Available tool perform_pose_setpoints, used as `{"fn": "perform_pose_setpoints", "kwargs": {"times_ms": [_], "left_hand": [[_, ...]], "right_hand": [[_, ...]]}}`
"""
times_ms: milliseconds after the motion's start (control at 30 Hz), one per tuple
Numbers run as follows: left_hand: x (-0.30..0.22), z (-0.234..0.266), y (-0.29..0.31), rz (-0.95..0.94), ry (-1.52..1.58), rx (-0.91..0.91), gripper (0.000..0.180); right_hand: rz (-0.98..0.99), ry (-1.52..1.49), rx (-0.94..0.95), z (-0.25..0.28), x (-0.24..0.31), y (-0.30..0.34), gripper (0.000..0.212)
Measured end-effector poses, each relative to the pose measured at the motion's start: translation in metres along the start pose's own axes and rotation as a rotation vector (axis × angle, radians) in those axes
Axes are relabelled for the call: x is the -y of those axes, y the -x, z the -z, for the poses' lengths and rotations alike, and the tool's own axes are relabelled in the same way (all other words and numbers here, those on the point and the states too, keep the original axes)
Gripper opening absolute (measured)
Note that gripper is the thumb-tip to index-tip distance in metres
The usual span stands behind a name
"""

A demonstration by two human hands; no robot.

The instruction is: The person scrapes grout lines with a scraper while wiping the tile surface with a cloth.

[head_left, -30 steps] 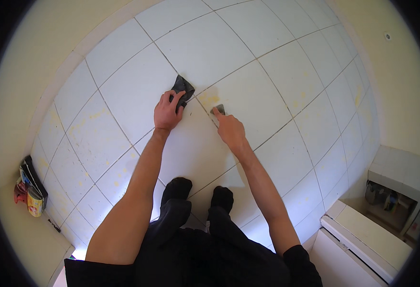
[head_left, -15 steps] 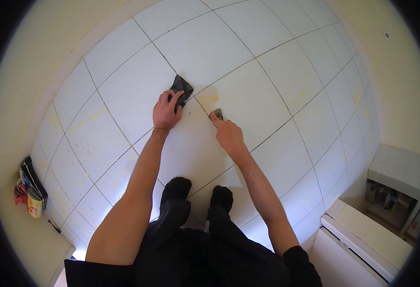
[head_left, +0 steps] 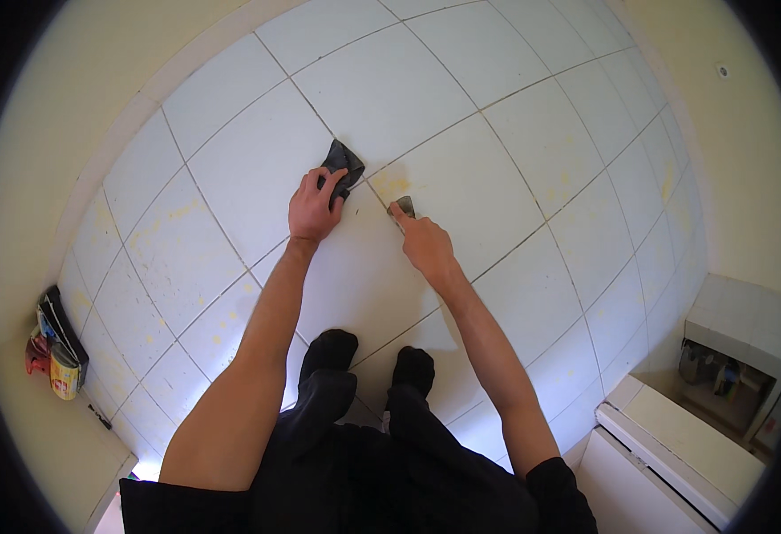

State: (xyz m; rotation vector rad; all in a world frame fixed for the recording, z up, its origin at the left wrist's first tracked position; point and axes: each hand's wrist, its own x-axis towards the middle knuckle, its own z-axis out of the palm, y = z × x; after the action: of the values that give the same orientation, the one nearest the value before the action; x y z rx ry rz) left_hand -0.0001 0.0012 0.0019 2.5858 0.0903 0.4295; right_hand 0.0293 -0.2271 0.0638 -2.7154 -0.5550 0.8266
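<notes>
My left hand grips a crumpled black cloth pressed against the white tiled floor. To its right, my right hand is closed round a small scraper with a flat greyish blade. The index finger lies stretched along the blade; the handle is hidden inside the hand. Just beyond the blade is a yellow stain, close to a grout line and to the right of the cloth. A small dark speck lies on the tile between the two hands.
More yellow marks dot the tiles on the left and right. Against the left wall stand a black pouch-like thing and a yellow container. A recess with objects and a white ledge are at the lower right. My black-socked feet are below.
The scraper blade has shifted very slightly away from me, toward the yellow stain. The left hand and cloth keep their place on the floor; the whole view has moved a little.
</notes>
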Motion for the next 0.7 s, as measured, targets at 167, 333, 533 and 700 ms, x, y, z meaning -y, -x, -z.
{"fn": "perform_pose_setpoints", "kwargs": {"times_ms": [167,333,533,700], "left_hand": [[0.001,0.001,0.0,0.007,-0.005,0.014,0.057],[-0.002,0.0,0.0,0.016,-0.004,0.016,0.056],[-0.001,-0.002,-0.001,0.019,0.009,0.016,0.056],[0.002,0.001,0.0,0.009,0.007,0.01,0.056]], "right_hand": [[0.043,0.078,0.126,0.0,-0.007,-0.01,0.053],[-0.01,-0.009,0.02,-0.003,-0.008,-0.006,0.059],[-0.064,-0.079,-0.025,-0.022,-0.026,0.029,0.053],[-0.109,-0.146,-0.06,-0.033,-0.057,0.076,0.049]]}}
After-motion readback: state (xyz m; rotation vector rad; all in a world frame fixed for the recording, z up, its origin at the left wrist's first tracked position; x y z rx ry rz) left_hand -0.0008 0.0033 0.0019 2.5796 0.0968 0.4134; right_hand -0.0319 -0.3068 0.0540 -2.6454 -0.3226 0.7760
